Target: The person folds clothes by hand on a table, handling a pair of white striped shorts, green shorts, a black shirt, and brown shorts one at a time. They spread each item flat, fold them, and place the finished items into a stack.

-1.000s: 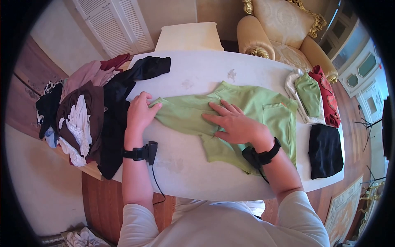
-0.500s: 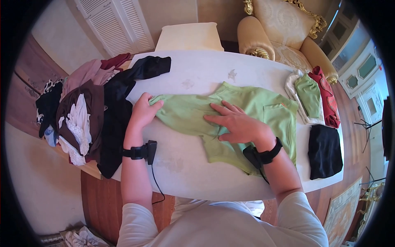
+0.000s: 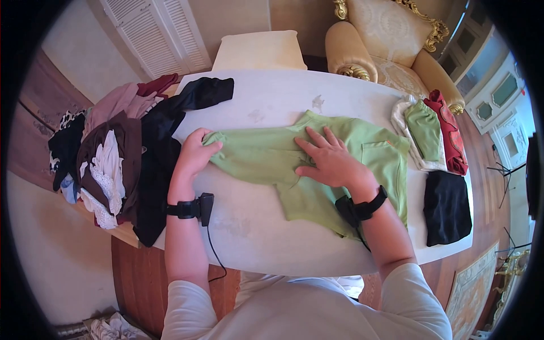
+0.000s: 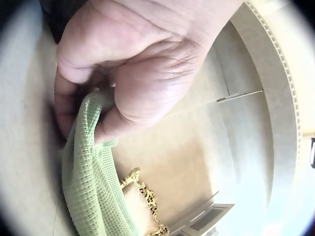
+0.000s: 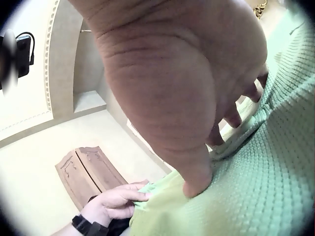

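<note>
A light green knit top (image 3: pixel 378 156) with a pocket lies spread on the white table (image 3: pixel 255 226), one sleeve (image 3: pixel 255 150) stretched out to the left. My left hand (image 3: pixel 195 156) pinches the end of that sleeve between thumb and fingers. In the left wrist view, the bunched ribbed fabric (image 4: pixel 91 182) runs down from the pinch. My right hand (image 3: pixel 334 161) rests on the top near the shoulder, fingers spread and pointing away from me. The right wrist view shows its thumb and fingertips pressed to the waffle-textured cloth (image 5: pixel 275 172).
Left of the hands lies a heap of loose clothes, with black clothing (image 3: pixel 158 164), a brown garment (image 3: pixel 127 130) and white lace (image 3: pixel 107 161). At the right edge are folded green (image 3: pixel 425 127), red (image 3: pixel 450 136) and black (image 3: pixel 447 207) pieces. A gold armchair (image 3: pixel 391 51) stands behind.
My left hand has curled tighter around the sleeve end, and the fabric there bunches more. My right hand has slid slightly away from me and to the right, its fingers turning to point farther forward.
</note>
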A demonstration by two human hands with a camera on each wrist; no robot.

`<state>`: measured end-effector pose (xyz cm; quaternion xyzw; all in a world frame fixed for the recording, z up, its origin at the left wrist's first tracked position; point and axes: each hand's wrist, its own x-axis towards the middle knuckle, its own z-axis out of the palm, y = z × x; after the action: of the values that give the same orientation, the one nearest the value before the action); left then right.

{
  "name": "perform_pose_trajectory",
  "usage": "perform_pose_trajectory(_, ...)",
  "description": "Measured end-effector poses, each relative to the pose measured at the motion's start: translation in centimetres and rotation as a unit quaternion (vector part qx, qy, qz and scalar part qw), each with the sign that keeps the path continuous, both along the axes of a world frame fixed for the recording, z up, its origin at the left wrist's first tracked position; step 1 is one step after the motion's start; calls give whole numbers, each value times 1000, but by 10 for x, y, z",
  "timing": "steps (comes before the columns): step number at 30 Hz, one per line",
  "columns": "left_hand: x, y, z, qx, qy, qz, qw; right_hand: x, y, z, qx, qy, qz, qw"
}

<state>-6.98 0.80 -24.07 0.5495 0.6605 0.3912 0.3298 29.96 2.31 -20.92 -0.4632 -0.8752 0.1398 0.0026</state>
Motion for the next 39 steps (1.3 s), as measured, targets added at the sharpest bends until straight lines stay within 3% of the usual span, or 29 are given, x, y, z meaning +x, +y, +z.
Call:
perform_pose_trajectory(4,-2,1,-2,21,3,4,1000,1,0,7,-14,-22,-19,999)
perform_pose_trajectory(7,6,-6,12,-31,-26,43,998,2,0,7,-13,-24,-20,999)
perform_pose_trajectory(15,-13,4,-5,7,110,41,993,2,1,7,-19,-15,-22,999)
perform_pose_trajectory(19,3,-3,16,-77,86,73,991,4,2,7,-14,-3,-20,1000)
perform_pose_trajectory(22,3,-5,16,-36,152,77,985,4,2,7,-13,0,-20,1000)
perform_pose_trajectory(25,-5,-2,5,31,96,63,993,4,1,9,-15,8,-17,1000)
perform_pose_trajectory(31,-5,0,-3,32,57,83,994,3,2,8,-19,16,-13,1000)
perform_pose_trajectory(34,-9,2,4,-22,141,31,989,6,3,9,-14,28,-6,999)
perform_pose_trajectory(36,-13,5,-1,-51,109,32,992,8,3,5,14,41,-3,999)
perform_pose_trajectory(39,-8,1,0,-32,-102,43,993,9,9,-1,55,87,20,994)
